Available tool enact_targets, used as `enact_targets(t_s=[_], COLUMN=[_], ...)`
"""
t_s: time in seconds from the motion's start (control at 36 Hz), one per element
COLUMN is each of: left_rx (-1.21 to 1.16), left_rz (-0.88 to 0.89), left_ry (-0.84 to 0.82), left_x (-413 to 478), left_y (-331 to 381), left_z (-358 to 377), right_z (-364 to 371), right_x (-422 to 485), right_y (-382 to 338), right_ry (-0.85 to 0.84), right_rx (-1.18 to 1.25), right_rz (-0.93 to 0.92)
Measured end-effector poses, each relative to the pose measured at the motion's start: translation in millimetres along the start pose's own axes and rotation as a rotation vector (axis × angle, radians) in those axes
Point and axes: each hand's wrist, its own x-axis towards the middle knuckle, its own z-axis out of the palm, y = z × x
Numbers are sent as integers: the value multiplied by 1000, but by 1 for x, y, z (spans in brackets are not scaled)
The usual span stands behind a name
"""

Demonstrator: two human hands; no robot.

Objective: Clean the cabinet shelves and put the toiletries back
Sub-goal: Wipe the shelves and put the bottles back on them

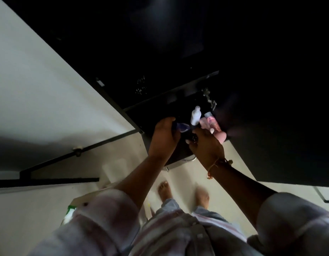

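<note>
Both hands reach into the low shelf of a dark cabinet (156,108). My left hand (164,137) is closed around a purple bottle (238,127) whose clear end pokes out to the right of the fingers. My right hand (206,145) is closed on a small dark item at its fingertips; what it is cannot be made out. Just behind my right hand stand a white bottle (195,116), a pink bottle (211,121) with a pale cap and a pink rounded bottle (222,136). The shelf interior is very dark.
An open dark cabinet door (280,135) hangs at the right with a metal hinge (209,98). A pale wall (39,89) and black rail (76,152) lie to the left. My bare feet (165,191) stand on pale floor; a green-and-white object (69,213) sits bottom left.
</note>
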Motion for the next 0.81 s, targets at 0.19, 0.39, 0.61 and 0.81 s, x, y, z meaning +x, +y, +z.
enact_targets(t_s=[0.19, 0.39, 0.61, 0.81], left_rx=[-49, -20, -41, -31], left_rz=[103, 113, 33, 8], left_ry=[358, 458, 428, 433], left_x=[4, 48, 82, 93], left_y=[29, 51, 49, 44], left_z=[-86, -131, -137, -142], right_z=[-58, -117, -121, -115], right_x=[12, 66, 114, 130], right_y=[-48, -99, -112, -117], right_ry=[342, 402, 259, 276], right_rx=[291, 530, 380, 326], right_rz=[-238, -378, -407, -413])
